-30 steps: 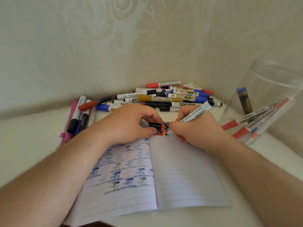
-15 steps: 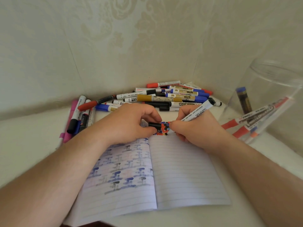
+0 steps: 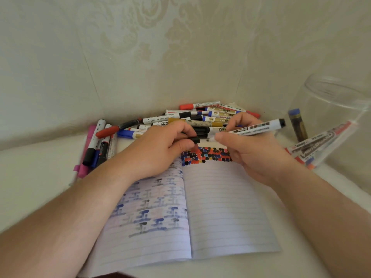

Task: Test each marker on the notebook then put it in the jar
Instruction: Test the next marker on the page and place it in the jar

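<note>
Right hand pinches a white marker between thumb and fingers, barrel angled up toward 2 o'clock, black end at the top; its tip sits at the thumb, just above the notebook, and whether it touches paper can't be told. Left hand has fingers curled around a black cap, pinched by thumb and index; most of the cap is hidden in the grip. The notebook lies open at centre; a patch of red, black and blue test dabs runs along the right page's top edge, partly covered by both hands. The left page shows bleed-through marks, blurry. Marker pile lies at 12 o'clock against the wall, its near part hidden behind the hands. More markers lie at 10 o'clock. Clear jar at 3 o'clock is cut off by the frame edge and holds several markers, labels hard to read.
</note>
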`<state>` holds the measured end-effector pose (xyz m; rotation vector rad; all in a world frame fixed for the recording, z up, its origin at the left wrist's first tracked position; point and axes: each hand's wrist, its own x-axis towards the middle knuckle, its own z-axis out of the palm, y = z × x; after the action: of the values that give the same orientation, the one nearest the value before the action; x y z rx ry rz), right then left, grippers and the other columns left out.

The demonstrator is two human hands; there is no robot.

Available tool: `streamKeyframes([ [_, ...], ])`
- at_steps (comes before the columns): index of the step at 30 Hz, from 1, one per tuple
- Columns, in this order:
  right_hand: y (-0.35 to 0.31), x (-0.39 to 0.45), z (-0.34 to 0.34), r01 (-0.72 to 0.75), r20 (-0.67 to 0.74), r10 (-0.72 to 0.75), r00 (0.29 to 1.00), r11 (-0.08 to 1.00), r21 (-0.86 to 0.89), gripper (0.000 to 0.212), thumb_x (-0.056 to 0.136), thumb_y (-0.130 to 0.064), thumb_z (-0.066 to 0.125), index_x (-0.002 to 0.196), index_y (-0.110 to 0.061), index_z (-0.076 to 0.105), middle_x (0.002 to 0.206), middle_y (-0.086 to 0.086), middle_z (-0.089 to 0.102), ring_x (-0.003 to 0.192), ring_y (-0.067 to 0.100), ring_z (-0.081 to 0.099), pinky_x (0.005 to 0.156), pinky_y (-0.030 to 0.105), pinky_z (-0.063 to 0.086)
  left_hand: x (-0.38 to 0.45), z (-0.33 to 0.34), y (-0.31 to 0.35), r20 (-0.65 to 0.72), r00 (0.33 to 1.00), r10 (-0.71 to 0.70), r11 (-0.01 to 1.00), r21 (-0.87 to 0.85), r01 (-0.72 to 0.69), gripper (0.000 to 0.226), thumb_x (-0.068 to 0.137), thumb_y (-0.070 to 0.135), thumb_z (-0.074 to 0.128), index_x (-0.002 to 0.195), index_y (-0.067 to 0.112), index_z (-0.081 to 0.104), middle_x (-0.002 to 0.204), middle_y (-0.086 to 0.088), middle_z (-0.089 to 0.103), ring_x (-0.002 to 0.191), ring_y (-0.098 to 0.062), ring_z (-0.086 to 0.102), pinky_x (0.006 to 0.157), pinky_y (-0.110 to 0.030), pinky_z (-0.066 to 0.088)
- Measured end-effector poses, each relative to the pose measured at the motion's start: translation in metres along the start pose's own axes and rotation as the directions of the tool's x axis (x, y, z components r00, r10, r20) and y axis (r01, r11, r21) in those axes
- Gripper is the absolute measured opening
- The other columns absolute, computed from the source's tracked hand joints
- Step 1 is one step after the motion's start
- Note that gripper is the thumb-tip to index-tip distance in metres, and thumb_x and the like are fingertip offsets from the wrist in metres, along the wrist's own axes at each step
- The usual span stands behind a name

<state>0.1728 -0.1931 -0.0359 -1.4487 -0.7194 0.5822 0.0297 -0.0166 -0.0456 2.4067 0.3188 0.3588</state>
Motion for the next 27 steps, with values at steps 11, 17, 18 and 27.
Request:
streamKeyframes([
  [11,-0.002,0.002,-0.001,-0.138,0.087,0.119,0.989,0.955,0.263,0.024,0.094,-0.012,0.052,0.081,-0.017,0.071,0.068,0.01,0.058,0.056,0.018,0.051,0.046,0.024,0.042,0.0,0.0,0.004,-0.029,0.996,0.083,0.996,-0.025,-0.084,0.017,0.108,0.024,0.049,0.111,0.041,0.054,0.099,0.029,0.073,0.074,-0.01,0.067,0.083,-0.042,0.056],
  [17,-0.005,0.002,-0.002,-0.215,0.187,0.154,0.97,0.902,0.373,0.058,0.082,-0.05,0.05,0.103,-0.004,0.08,0.09,0.023,0.074,0.064,0.025,0.063,0.055,0.028,0.053,0.001,0.001,0.002,-0.1,0.988,0.117,0.978,-0.16,-0.132,0.015,0.108,0.024,0.048,0.108,0.036,0.057,0.092,0.019,0.075,0.072,-0.01,0.065,0.077,-0.031,0.052],
  [18,-0.007,0.003,-0.002,-0.234,0.194,0.166,0.967,0.883,0.407,0.065,0.082,-0.054,0.048,0.106,-0.003,0.079,0.093,0.025,0.075,0.064,0.026,0.063,0.056,0.028,0.053,0.002,0.001,0.002,-0.122,0.985,0.121,0.957,-0.251,-0.148,0.012,0.108,0.026,0.049,0.108,0.033,0.059,0.089,0.013,0.075,0.071,-0.011,0.063,0.075,-0.029,0.051],
  [27,-0.003,0.011,0.006,-0.345,0.108,0.344,0.933,0.764,0.546,0.043,0.108,-0.042,0.048,0.076,-0.014,0.054,0.056,0.001,0.049,0.044,0.008,0.04,0.036,0.016,0.028,0.003,0.007,0.006,-0.115,0.983,0.144,0.686,-0.704,-0.183,0.047,0.067,0.06,0.079,0.089,0.021,0.066,0.073,-0.001,0.074,0.062,-0.009,0.063,0.064,-0.019,0.051],
])
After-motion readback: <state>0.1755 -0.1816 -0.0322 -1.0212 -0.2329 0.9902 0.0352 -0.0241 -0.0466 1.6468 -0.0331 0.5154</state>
